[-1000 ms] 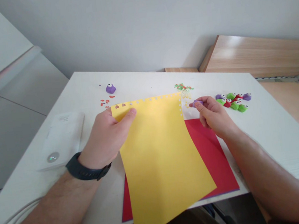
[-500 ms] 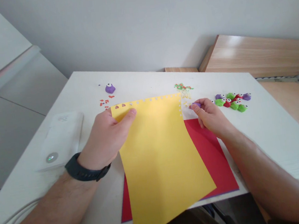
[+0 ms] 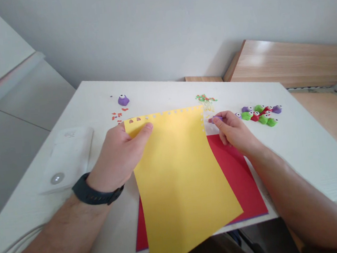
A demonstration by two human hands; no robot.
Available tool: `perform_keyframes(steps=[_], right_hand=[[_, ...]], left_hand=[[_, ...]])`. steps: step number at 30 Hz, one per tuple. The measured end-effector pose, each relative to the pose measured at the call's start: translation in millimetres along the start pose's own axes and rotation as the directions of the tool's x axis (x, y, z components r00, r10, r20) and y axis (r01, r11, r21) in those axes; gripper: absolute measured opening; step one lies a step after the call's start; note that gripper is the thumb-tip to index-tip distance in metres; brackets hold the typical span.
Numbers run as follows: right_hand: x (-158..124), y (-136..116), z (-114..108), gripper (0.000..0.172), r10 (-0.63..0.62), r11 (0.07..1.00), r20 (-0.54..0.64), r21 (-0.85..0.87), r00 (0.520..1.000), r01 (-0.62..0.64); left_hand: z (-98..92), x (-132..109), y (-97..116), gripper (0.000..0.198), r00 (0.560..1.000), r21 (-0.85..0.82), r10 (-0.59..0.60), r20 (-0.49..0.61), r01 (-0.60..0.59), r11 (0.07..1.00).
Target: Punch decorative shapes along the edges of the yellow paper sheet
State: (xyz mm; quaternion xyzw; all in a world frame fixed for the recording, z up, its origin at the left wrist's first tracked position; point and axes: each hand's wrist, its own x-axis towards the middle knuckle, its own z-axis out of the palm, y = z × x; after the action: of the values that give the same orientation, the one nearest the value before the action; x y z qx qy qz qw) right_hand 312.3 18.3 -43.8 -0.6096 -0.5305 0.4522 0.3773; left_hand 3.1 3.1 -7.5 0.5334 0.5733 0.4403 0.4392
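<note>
My left hand (image 3: 118, 156) pinches the top left corner of a yellow paper sheet (image 3: 181, 182), thumb on top, lifting it off the table. The sheet's top edge and upper right edge carry a row of small punched holes. My right hand (image 3: 231, 131) is closed on a small purple punch (image 3: 218, 118), held just right of the sheet's upper right corner. A red sheet (image 3: 238, 179) lies flat under the yellow one. A black watch (image 3: 93, 192) is on my left wrist.
A cluster of small green, red and purple punches (image 3: 260, 115) sits right of my right hand. Another purple punch (image 3: 123, 100) stands at the far left, with red paper bits (image 3: 118, 115) near it. Mixed confetti (image 3: 205, 98) lies at the back. A white device (image 3: 68, 158) rests at the left on the white table (image 3: 305, 147).
My right hand with the purple punch has slid a little left, toward the yellow sheet's right edge. My left hand and the sheet have stayed in place.
</note>
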Motion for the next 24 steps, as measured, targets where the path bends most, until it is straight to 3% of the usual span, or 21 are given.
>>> perform_keyframes(steps=[5,11,16,24], right_hand=[[0.6,-3.8,3.2,0.041,-0.067,0.998,-0.041,-0.002,0.997,0.067],[3.5,-3.6,3.1,0.042,-0.027,0.998,-0.002,0.057,1.0,0.028],[4.7,-6.2,-0.1,0.039,-0.07,0.993,-0.089,0.088,0.994,0.077],[5.0,-4.1,-2.9,0.039,-0.016,0.998,-0.112,-0.067,0.994,0.008]], left_hand=[[-1.0,0.6,-2.0,0.041,1.0,0.027,-0.001,-0.001,0.001,1.0],[-0.9,0.6,-1.9,0.042,1.0,0.02,-0.004,0.005,0.004,1.0],[0.2,0.6,-1.7,0.039,1.0,0.006,0.011,-0.009,-0.011,1.0],[-0.7,0.2,-2.7,0.04,1.0,0.011,-0.001,0.011,0.001,1.0]])
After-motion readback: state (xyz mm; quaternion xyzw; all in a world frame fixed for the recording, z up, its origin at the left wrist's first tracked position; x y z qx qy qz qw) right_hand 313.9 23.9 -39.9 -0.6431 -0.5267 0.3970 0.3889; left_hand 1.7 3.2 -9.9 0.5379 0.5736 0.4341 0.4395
